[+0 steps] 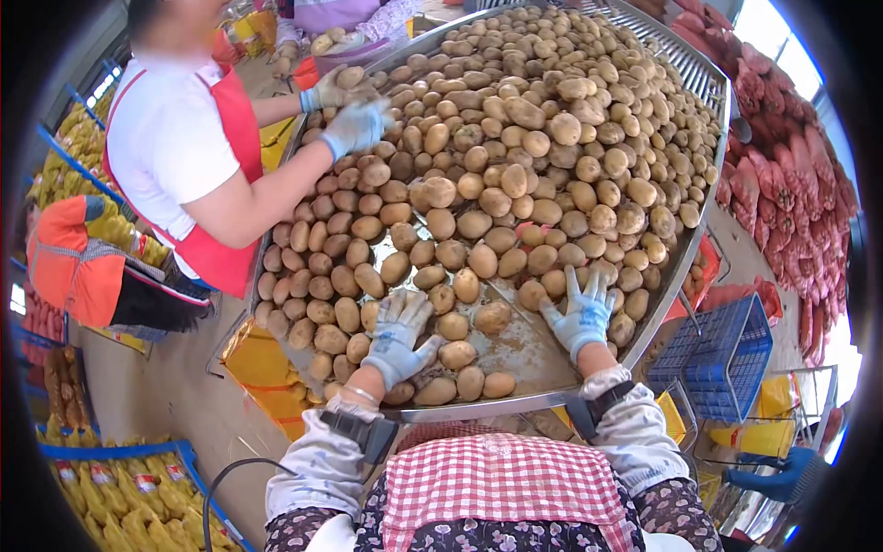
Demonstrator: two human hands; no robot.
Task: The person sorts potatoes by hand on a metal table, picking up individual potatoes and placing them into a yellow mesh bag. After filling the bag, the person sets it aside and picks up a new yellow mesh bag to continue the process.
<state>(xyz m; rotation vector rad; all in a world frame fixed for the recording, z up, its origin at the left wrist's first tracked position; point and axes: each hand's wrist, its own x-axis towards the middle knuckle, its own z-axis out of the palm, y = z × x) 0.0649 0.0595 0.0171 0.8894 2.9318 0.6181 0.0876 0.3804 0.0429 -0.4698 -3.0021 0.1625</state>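
Many brown potatoes (515, 184) cover a metal sorting table (529, 345), heaped high at the back and thinner near my side. My left hand (402, 337), in a light blue and white glove, lies with its fingers spread over potatoes at the near left. To the right, my right hand (581, 313), gloved alike, rests palm down with fingers apart at the edge of the heap, touching potatoes. Neither hand grips a potato. Between my hands, bare wet metal shows, with a few single potatoes such as a darker one (492, 317).
A co-worker in a red apron (225, 184) reaches gloved hands over the table's left side. Another person in orange (74, 262) bends at far left. Blue crates (713, 359) stand at right, red sacks (782, 193) behind them. Yellow sacks (129, 501) lie lower left.
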